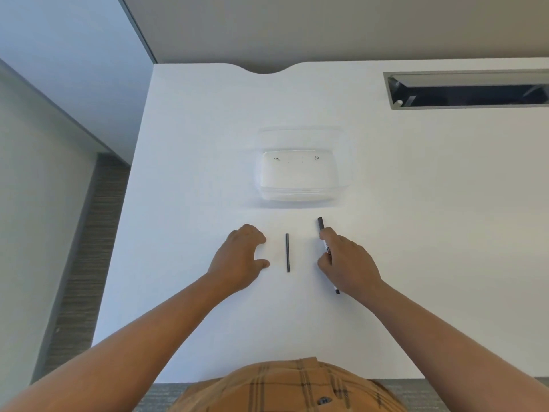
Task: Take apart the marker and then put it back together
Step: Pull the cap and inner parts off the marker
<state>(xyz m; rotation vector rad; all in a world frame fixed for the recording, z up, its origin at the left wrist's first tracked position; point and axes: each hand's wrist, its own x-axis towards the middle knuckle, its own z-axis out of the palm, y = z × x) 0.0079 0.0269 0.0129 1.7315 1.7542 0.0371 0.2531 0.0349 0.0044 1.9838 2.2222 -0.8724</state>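
Both arms reach out over the white table (416,233), palms down. The left hand (240,257) rests on the surface with fingers curled loosely and the thumb poking out toward the middle; nothing sits in it, and the gap between thumb and fingers is wide. Just to its right, apart from it, lies a thin dark rod (287,252), straight and pointing away from the person, which looks like the marker's inner ink stick. On the far side of that rod, the right hand (347,260) lies over the marker body (321,226), index finger stretched along the barrel and thumb pressed in from the left, pinning it to the table. The marker's dark end sticks out beyond the fingertip, its other end peeks out below the wrist, and the middle is covered by the hand; the label print is too small to read. Further back sits a clear plastic tub (300,176), its rim faint against the white. The person's plaid shirt (285,388) fills the bottom edge
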